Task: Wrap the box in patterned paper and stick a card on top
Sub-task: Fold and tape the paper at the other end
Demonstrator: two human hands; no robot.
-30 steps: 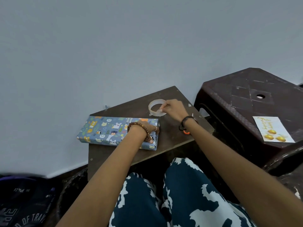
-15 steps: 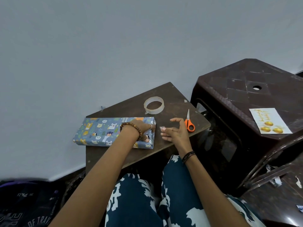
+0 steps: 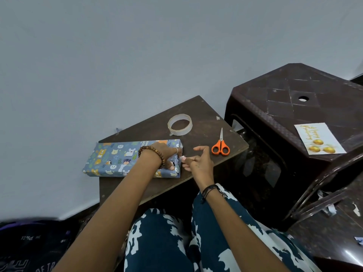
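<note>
Two hands meet at the wrapped box's (image 3: 117,158) right end: left hand (image 3: 165,152) pressing its top with fingers draped over, right hand (image 3: 198,161) pinching something unclear beside it.

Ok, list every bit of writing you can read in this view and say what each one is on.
"Happy Birthday": gold script on the card lying on the dark plastic stool, seen sideways.
White block letters on the dark bag at lower left: upside down and cut off by the frame, not readable with confidence.
Small print on the wrapped box near its top edge: too small to read.
</note>
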